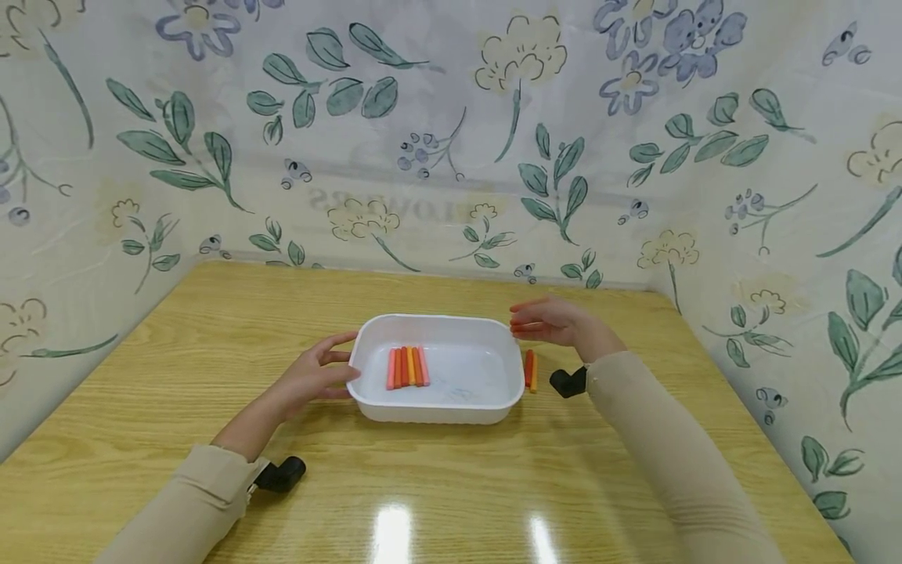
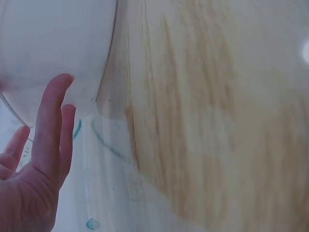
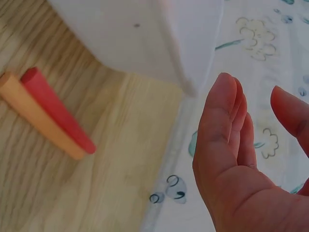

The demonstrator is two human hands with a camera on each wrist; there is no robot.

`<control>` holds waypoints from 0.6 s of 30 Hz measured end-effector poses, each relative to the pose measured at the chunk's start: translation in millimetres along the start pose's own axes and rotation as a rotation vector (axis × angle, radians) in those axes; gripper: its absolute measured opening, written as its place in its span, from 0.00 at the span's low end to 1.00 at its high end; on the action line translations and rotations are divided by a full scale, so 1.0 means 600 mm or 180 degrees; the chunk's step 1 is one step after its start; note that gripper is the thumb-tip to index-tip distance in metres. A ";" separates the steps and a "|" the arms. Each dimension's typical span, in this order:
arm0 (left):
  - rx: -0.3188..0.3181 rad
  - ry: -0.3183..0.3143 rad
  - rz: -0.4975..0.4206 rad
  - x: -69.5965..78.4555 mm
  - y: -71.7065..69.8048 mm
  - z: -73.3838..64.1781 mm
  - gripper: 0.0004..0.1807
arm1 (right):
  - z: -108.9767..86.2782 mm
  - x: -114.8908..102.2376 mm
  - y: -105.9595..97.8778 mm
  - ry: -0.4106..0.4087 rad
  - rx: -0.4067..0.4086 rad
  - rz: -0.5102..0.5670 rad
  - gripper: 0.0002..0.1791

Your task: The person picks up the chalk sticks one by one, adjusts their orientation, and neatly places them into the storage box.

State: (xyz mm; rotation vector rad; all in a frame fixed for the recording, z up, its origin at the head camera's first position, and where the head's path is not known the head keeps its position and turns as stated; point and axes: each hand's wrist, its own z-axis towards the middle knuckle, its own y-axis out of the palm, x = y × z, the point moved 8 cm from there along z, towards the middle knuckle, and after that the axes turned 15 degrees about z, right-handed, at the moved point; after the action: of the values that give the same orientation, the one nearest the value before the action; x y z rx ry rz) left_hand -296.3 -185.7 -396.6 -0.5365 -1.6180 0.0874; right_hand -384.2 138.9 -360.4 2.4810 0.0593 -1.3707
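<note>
A white plastic tray point(image 1: 437, 413) with raised walls stands on the table. Inside it, towards the left, several pink, red and orange sticks point(image 1: 407, 368) lie side by side; their exact kind is unclear. My left hand point(image 1: 317, 372) is at the tray's left end, its fairly straight fingers point(image 2: 48, 125) touching the outer wall. Near the right end my right hand point(image 1: 553, 323) is held with extended fingers and the thumb apart, nothing between them. Below it, just outside the tray, a red stick point(image 3: 58, 108) and an orange stick point(image 3: 41, 116) lie against each other on the wood.
Behind and at both sides of the wooden table point(image 1: 338, 501) hangs a flower-patterned cloth point(image 1: 437, 117). A black wrist device point(image 1: 282, 475) shows by the left sleeve, another black device point(image 1: 568, 382) by the right cuff. Light reflects off the table's front.
</note>
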 end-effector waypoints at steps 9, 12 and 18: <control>0.0022 -0.0003 0.0019 -0.001 -0.001 -0.002 0.41 | -0.007 0.026 -0.042 -0.0045 0.0093 0.0158 0.28; 0.0029 -0.0019 0.0021 -0.002 -0.001 -0.002 0.40 | -0.008 0.041 -0.056 -0.0040 0.0155 0.0208 0.29; 0.0056 -0.0053 0.0020 -0.002 -0.001 -0.003 0.40 | -0.008 0.066 -0.082 -0.0062 0.0285 0.0150 0.29</control>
State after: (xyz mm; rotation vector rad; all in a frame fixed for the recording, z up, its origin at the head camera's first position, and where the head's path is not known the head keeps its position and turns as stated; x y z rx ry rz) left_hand -295.0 -187.3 -397.6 -0.5286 -1.6305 0.1107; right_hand -367.4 182.5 -403.1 2.5243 -0.0658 -1.4069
